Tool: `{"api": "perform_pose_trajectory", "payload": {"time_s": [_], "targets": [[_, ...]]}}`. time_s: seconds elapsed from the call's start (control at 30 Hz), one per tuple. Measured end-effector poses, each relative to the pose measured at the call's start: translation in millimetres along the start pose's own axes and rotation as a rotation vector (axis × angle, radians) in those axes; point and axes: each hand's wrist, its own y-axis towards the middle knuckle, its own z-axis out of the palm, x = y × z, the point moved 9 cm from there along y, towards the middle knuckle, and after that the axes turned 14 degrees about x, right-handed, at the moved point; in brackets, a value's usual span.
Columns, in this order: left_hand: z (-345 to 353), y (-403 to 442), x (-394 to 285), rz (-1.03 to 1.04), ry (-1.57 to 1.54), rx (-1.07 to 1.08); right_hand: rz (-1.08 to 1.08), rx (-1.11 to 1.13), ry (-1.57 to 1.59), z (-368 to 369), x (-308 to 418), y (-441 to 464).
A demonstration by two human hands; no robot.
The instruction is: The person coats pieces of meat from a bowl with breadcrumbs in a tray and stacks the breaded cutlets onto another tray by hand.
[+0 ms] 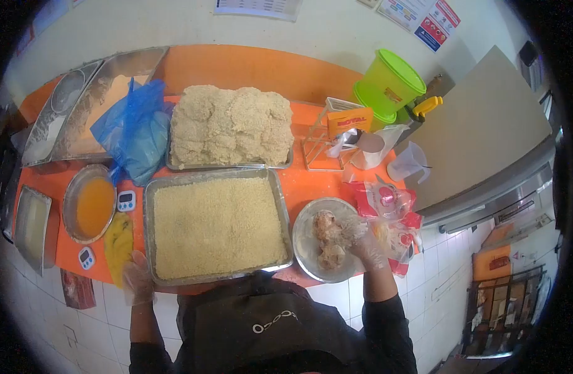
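Observation:
My right hand (363,244), in a clear plastic glove, reaches over the right side of a round metal bowl (305,252). White coating covers its bunched fingers; what they hold, if anything, is hidden. Beside them in the bowl lie pinkish-brown, white-dusted lumps (330,257) that look like pieces of meat. My left hand (138,280), also gloved, is at the table's front edge by the near left corner of a metal tray (287,234). Its fingers point forward, with nothing visible in them. Pale yellow crumbs (218,227) fill that tray in a level layer.
Behind stands a tray heaped with crumbly mix (233,128). To the left are a blue plastic bag (137,128), a bowl of orange liquid (93,206), timers (126,201) and metal bins (65,118). Red-and-white packets (386,202), a jug (409,162) and green tub (392,81) stand right.

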Motion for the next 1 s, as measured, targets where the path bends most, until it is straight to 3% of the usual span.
{"api": "perform_pose_trajectory", "payload": {"time_s": [0.03,0.13,0.2,0.27,0.37,0.43,0.53,0.7,0.8,0.93,1.0], "targets": [[-4,-5,-6,-0.098,-0.067,0.075,-0.030,-0.027,0.045,-5,10,1],[2,0,6,-0.027,-0.123,0.040,-0.161,-0.055,0.105,-33,62,3],[-4,-5,-1,-0.066,-0.119,0.059,-0.018,0.026,0.635,-4,26,9],[-5,-6,-2,-0.080,-0.137,0.067,0.101,0.206,0.726,28,12,0],[-6,-5,-2,-0.084,-0.133,0.056,0.180,0.543,0.238,58,5,-21],[-21,-13,-24,-0.108,-0.054,0.042,0.159,0.599,-0.002,64,-5,-25],[-9,-2,0,-0.030,0.008,-0.012,0.118,0.536,-0.379,73,-16,-10],[-17,-11,-18,-0.036,0.021,-0.035,0.091,0.488,-0.661,113,-11,24],[-15,-9,-16,-0.030,-0.055,-0.029,0.149,0.346,-0.647,79,-7,42],[-25,-17,-35,-0.074,-0.058,0.124,0.005,0.350,-0.798,108,-21,54],[-8,-5,-7,-0.027,-0.060,0.068,-0.105,0.390,-0.913,145,-39,57]]}}
